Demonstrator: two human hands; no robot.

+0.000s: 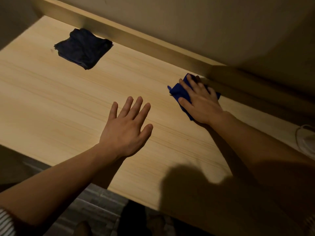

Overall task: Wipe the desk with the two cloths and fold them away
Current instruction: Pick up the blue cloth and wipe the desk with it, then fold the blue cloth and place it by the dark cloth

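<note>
Head view: right hand [200, 103] presses flat on the blue cloth [179, 93], wiping the desk [59, 99] at right; left hand [127, 128] spread, empty; dark cloth [83, 47], upper left, likely comes next.

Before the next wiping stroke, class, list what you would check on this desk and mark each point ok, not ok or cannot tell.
1. Right hand flat on blue cloth: ok.
2. Left hand free, fingers spread above the desk: ok.
3. Dark cloth lying apart near the back rail, untouched: ok.
4. Path leftwards clear of objects: ok.
5. White object at the right edge out of the way: cannot tell.
6. Desk clean where wiped: cannot tell.
</note>
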